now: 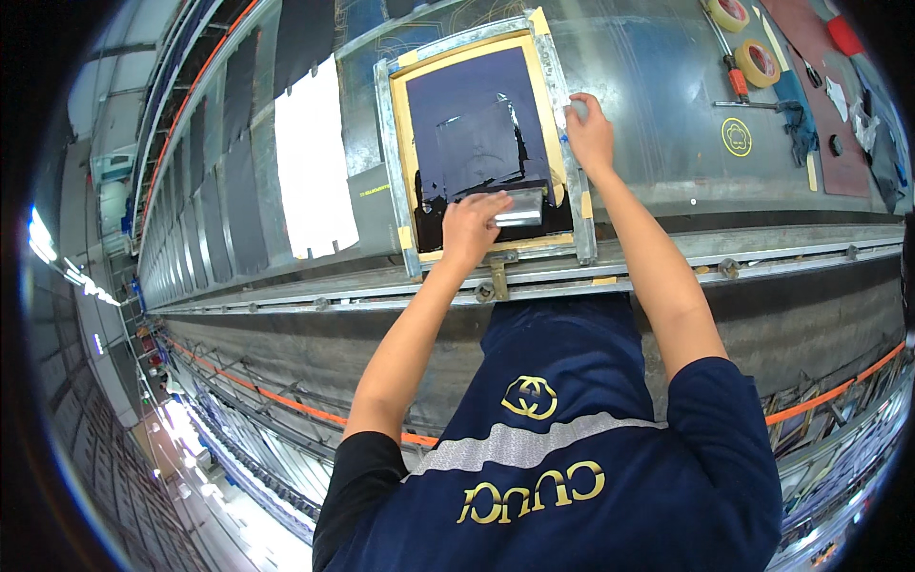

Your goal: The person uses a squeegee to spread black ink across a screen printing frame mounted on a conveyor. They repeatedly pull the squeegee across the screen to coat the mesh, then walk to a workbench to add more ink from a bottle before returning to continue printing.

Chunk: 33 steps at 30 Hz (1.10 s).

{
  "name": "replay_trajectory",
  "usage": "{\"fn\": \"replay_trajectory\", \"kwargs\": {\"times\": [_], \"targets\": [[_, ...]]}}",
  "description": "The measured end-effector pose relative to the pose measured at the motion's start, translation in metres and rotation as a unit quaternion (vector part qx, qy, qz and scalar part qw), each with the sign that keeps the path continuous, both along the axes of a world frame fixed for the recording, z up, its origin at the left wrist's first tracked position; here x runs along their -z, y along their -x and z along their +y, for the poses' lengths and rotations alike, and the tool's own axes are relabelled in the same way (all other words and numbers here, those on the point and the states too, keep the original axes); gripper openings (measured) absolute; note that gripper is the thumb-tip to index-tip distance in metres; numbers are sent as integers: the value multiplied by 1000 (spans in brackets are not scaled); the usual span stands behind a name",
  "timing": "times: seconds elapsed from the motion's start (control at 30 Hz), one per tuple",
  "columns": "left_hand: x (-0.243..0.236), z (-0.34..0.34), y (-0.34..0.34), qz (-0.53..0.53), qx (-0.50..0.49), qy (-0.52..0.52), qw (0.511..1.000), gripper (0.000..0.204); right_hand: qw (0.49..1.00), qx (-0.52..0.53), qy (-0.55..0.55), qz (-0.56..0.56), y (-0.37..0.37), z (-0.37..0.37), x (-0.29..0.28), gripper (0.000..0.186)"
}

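Note:
A screen printing frame (576, 214) with metal bars and yellow tape along its inner edges lies on the long table before me. Its mesh (453, 95) is dark purple, and glossy black ink (434, 221) pools along the near end. My left hand (472, 227) is closed on a silvery squeegee (522, 209), which sits low on the mesh over the ink. The squeegee's working edge is hidden. On the frame's right bar, my right hand (591, 135) grips the outer side with bent fingers.
A metal rail (667, 270) with clamps runs along the near table edge. Dark panels (246, 186) and a white sheet (315, 162) lie left. At the far right are tape rolls (758, 64), a red-handled tool (737, 80), a blue cloth (799, 122) and a maroon sheet (839, 157).

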<state>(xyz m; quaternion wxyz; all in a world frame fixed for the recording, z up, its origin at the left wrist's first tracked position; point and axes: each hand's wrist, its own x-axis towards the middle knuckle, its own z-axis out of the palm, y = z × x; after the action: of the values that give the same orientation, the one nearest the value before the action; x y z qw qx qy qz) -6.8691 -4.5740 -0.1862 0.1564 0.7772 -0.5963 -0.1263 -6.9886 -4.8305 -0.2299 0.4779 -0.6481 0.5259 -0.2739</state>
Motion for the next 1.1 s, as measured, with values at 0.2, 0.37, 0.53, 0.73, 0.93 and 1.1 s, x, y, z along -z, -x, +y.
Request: {"fn": "replay_trajectory", "kwargs": {"times": [0.2,0.37,0.53,0.73,0.93,1.1], "targets": [[-9,53,-34,30,68,4,997,59,999,4,30,-10,-4,-4,15,28],[-31,82,-87,143,-215,-82,963,20,999,16,49,18,0,-8,19,30],[2,90,-60,242,-368,23,897,16,1000,8,17,13,-2,-4,12,31],[4,2,15,318,-393,111,856,21,1000,3,1,31,1,-5,9,32],[18,-26,64,426,-395,122,804,14,1000,-2,-3,15,0,-6,10,32],[19,18,1,340,-393,70,851,11,1000,0,5,25,-2,-4,13,31]]}}
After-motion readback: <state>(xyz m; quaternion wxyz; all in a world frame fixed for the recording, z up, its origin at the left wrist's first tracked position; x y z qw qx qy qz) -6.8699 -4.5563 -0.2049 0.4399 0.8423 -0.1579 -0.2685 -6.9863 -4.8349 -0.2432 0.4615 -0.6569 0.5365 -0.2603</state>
